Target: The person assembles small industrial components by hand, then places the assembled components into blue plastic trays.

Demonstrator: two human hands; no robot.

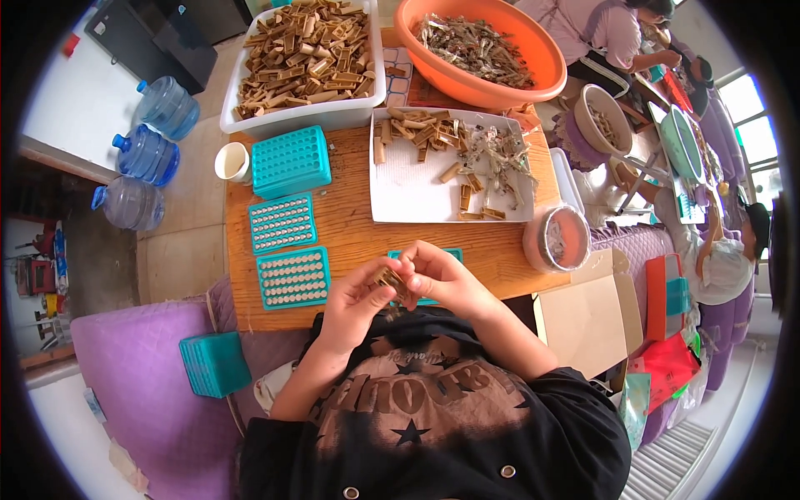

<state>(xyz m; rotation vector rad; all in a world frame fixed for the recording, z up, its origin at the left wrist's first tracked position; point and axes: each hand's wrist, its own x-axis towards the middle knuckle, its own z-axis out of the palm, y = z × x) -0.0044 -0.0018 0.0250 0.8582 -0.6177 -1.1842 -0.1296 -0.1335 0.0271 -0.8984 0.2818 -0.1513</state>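
Both hands meet in front of my chest at the table's near edge. My left hand (pixel 352 302) is closed around a small tan plastic casing (pixel 388 280), gripped between thumb and fingers. Fingers of my right hand (pixel 448 282) are pinched together at the casing's right end; whatever they hold there is hidden. Partly covered behind the hands lies a teal tray (pixel 451 253). Beyond it, a shallow white box (pixel 408 188) holds loose tan casings (pixel 425 127) and a tangle of small wired parts (pixel 497 150).
At left are two teal trays of small metallic pieces (pixel 283 223) (pixel 293 277), stacked teal trays (pixel 292 160) and a paper cup (pixel 232 162). Behind stand a white bin (pixel 377 92) of casings and an orange basin (pixel 546 73). A round tub (pixel 556 237) and open carton (pixel 587 321) are right.
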